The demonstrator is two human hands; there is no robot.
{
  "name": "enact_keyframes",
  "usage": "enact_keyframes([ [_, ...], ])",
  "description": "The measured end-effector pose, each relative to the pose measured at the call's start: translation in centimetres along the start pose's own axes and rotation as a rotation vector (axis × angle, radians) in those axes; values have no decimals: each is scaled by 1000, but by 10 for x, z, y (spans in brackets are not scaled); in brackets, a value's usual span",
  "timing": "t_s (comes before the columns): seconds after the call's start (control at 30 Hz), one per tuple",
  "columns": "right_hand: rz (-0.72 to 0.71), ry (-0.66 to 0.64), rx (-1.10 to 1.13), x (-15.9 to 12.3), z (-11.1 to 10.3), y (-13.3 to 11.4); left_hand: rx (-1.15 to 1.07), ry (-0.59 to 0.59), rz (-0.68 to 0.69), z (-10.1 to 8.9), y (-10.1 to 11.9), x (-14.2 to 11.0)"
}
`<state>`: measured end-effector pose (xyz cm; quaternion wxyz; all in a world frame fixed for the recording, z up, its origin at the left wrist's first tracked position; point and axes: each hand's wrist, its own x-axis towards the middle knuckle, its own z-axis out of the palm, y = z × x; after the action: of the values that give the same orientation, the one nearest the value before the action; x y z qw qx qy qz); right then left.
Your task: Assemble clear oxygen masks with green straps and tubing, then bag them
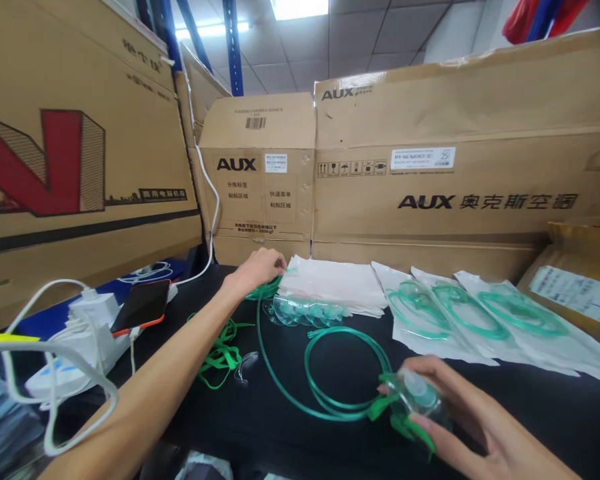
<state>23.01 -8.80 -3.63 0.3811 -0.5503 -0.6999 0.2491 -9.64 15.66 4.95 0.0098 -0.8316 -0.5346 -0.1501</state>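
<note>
My right hand (460,417) is closed around a clear oxygen mask (414,395) with green fittings, near the front of the black table (555,407). Green tubing (330,363) coils away from the mask across the table. My left hand (256,268) reaches far forward, its fingers curled on green tubing (264,291) beside a stack of empty white pouches (335,285). A row of clear masks (300,311) lies just in front of that stack.
Three sealed pouches with green tubing (480,313) lie at the right. Green elastic straps (220,353) lie at centre left. A phone (143,305) and a white power strip with cables (75,340) sit at the left. Large cardboard boxes (430,193) wall the back.
</note>
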Motion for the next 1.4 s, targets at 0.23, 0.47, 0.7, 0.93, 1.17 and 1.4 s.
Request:
enact_keyframes([
  [0.23, 85, 192, 79, 3, -32, 17, -164, 138, 400, -28, 69, -10],
  [0.47, -123, 170, -161, -4, -41, 35, -307, -81, 799, 6, 163, -20],
  [0.7, -2, 146, -354, 6, -50, 50, -386, -229, 601, 14, 122, -97],
  [0.93, 110, -105, -534, 34, -39, 41, -300, -239, 434, 34, 96, -170],
  [1.17, 242, -157, -513, 34, -40, 28, -259, -170, 464, 46, 118, -182],
  [1.4, 301, -92, -331, 12, -34, 1, -104, -19, 630, 73, 164, -184],
])
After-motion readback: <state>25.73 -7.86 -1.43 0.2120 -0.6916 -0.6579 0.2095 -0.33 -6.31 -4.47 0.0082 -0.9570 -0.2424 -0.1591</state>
